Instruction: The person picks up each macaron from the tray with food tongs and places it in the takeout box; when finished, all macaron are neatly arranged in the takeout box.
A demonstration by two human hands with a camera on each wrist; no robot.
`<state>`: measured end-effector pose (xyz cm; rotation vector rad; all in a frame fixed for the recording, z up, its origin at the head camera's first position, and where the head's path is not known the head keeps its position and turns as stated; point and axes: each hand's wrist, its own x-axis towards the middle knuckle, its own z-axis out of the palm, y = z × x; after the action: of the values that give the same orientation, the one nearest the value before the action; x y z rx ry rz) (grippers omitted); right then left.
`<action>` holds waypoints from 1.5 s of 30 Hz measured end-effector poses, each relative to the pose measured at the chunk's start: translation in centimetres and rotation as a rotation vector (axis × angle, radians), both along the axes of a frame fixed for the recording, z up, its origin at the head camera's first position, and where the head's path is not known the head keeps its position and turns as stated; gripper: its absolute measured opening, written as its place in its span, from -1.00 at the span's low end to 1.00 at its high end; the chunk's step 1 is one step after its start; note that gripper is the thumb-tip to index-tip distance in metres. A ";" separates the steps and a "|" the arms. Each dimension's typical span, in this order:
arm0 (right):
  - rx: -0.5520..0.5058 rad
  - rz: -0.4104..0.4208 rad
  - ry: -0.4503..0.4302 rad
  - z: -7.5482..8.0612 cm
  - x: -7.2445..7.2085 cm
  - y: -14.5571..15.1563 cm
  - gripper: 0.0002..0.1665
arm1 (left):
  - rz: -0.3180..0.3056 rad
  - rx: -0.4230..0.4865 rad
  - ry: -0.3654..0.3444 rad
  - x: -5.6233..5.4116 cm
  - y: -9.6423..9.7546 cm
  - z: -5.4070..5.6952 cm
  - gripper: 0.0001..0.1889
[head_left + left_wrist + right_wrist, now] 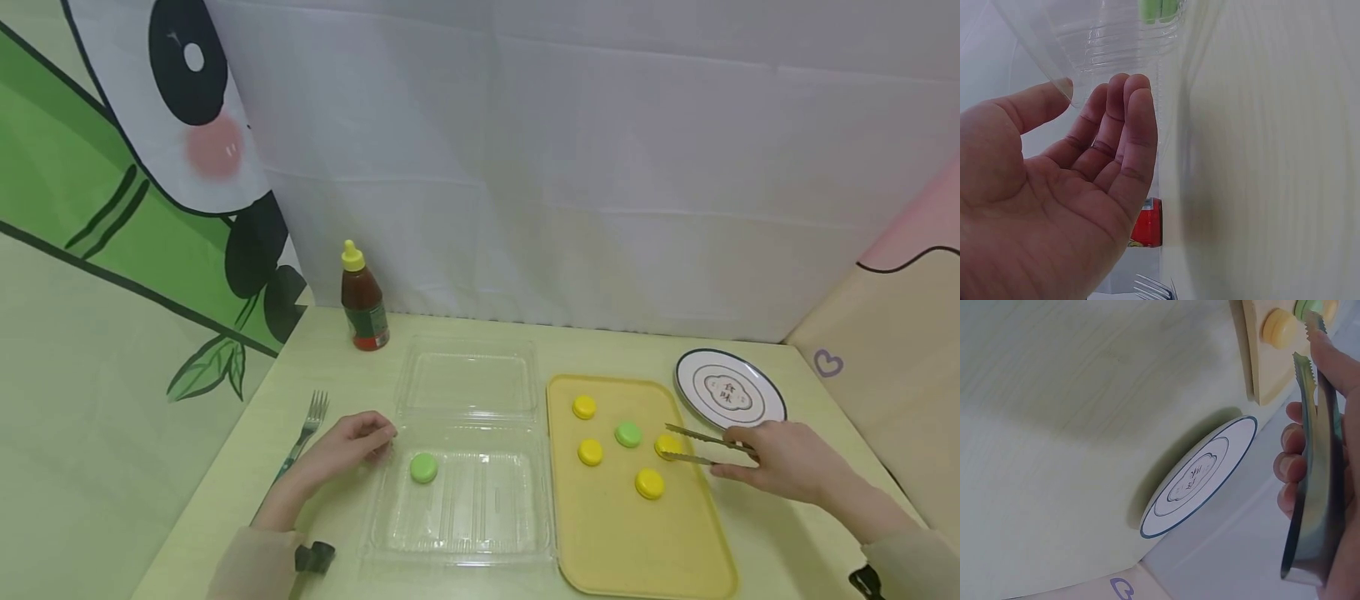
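Note:
My right hand grips metal tongs, whose serrated tips stand apart. In the head view those tips reach over the right edge of the yellow tray, one on each side of a yellow macaron. Also on the tray are a green macaron and several more yellow ones. To the left lies a clear plastic container with its lid folded back, holding one green macaron. My left hand is at the container's left side, fingers loosely bent, thumb tip right at the plastic rim.
A white plate with a blue rim sits behind the tray at right. A sauce bottle with a yellow cap stands at the back left. A fork lies left of my left hand. Cloth screens enclose the table.

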<state>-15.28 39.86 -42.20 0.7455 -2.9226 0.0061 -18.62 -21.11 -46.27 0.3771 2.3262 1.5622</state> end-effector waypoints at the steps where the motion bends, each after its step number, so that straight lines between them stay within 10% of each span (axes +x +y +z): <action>1: 0.002 0.001 -0.003 -0.1 0.0 0.1 -0.56 | 0.000 0.000 0.000 0.0 0.0 0.0 -0.70; 45: -0.012 0.027 -0.015 -0.1 0.6 0.3 -0.69 | 0.003 -0.009 -0.010 -0.1 0.0 -0.2 -0.69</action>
<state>-14.63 40.18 -42.33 0.7868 -2.9232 0.0320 -18.75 -21.12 -46.46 0.3630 2.3271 1.5507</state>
